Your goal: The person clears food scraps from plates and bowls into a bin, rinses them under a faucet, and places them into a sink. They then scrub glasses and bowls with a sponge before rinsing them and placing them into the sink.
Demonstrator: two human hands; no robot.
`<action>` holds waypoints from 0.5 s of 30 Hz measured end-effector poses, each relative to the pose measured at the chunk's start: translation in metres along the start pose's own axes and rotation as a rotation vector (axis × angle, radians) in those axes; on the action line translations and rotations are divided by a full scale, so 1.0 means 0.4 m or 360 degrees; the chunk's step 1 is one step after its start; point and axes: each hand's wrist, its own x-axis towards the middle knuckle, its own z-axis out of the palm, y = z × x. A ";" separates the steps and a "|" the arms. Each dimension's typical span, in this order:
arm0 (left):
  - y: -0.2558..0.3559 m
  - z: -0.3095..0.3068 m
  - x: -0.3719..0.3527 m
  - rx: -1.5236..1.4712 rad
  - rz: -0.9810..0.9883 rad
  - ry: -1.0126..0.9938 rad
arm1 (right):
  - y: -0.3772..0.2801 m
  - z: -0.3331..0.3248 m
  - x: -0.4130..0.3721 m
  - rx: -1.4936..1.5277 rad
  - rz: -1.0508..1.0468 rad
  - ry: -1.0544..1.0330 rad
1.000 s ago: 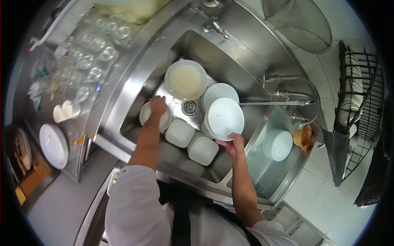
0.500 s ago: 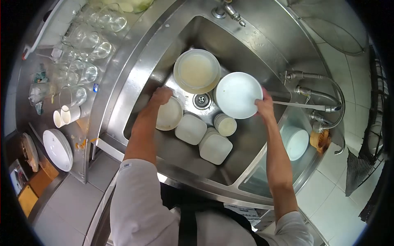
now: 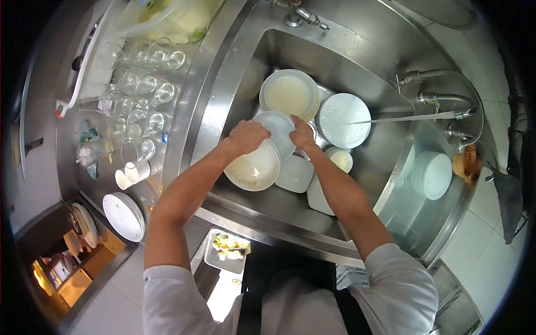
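Observation:
In the head view, my left hand [image 3: 248, 137] grips the top rim of a white bowl [image 3: 254, 172] with brownish residue inside. My right hand [image 3: 302, 134] is closed on the right edge of a white dish [image 3: 279, 127], which overlaps that bowl. The left fingertips also meet the dish's near edge; whether they grip it too is hidden. Behind them stands a round container [image 3: 289, 96] of cloudy liquid. To the right, water from the tap runs into a white round bowl [image 3: 344, 124]. Square white dishes [image 3: 294, 174] and a stack of small cups [image 3: 340, 161] sit closer to me.
All this lies in a steel sink [image 3: 262, 209]. A side basin [image 3: 402, 215] holds stacked white bowls [image 3: 432, 176]. Several glasses [image 3: 146, 86] and white plates [image 3: 123, 216] stand on the left counter. The running tap [image 3: 460, 113] reaches in from the right.
My right hand has let go of the white bowl, now under the water stream, and moved left to the dish. My left hand has moved right with the stained bowl. The view has shifted.

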 end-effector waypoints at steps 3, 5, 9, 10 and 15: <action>0.005 -0.011 0.009 -0.0019 0.0010 0.0087 | 0.024 0.099 0.037 -0.0031 0.0149 -0.0146; -0.001 -0.003 0.039 -0.0001 -0.0031 0.0022 | 0.049 0.144 0.065 -0.0122 0.0054 -0.0122; -0.042 0.083 0.112 -0.0030 -0.0038 0.0035 | 0.179 0.233 0.123 -0.0095 -0.0204 -0.0173; -0.049 0.106 0.125 -0.0030 -0.0039 0.0059 | 0.184 0.230 0.119 -0.0089 -0.0225 -0.0242; -0.070 0.229 0.181 -0.0022 -0.0110 0.0059 | 0.200 0.212 0.118 0.1116 0.0585 -0.0850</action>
